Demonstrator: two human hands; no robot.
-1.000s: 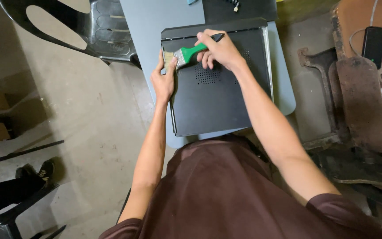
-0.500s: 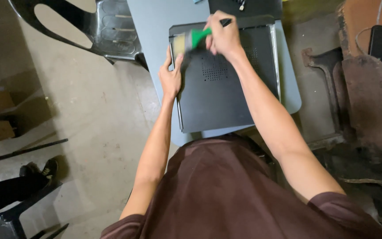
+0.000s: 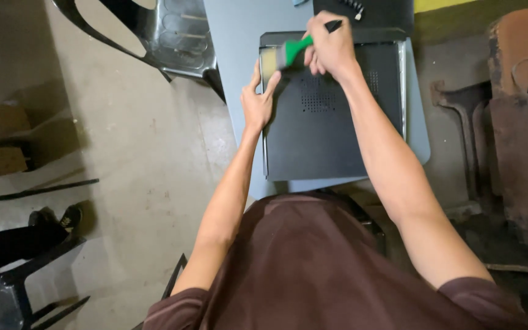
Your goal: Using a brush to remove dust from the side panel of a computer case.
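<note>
Evidently a brushing step is in hand: a paintbrush point(image 3: 291, 54) with a green ferrule and a dark handle is held in the right hand point(image 3: 331, 46), whose grip is closed around the handle, with the fingers wrapped over it. The brush lies over the far left corner of a dark computer case point(image 3: 331, 128), which rests flat on a grey-blue counter point(image 3: 233, 36). The pale bristles are pointed to the left, toward the case's left edge, and the handle end is pointed right and slightly far, so the brush's long axis is seen to run almost across the scene, tilted a little. The left hand point(image 3: 258, 101) is laid on the left edge of the case, just near of the bristles, with its grip spread, the fingers stretched flat along the edge and nothing pinched; the case is judged to be steadied by it. The case's long axis runs from near to far, and a patch of vent holes point(image 3: 318, 101) is seen in its top panel. For the next move, it is judged that the bristles must be kept in light contact with the panel and drawn along it while the case is held firm. A dark chair point(image 3: 172, 36) stands on the floor to the far left.
</note>
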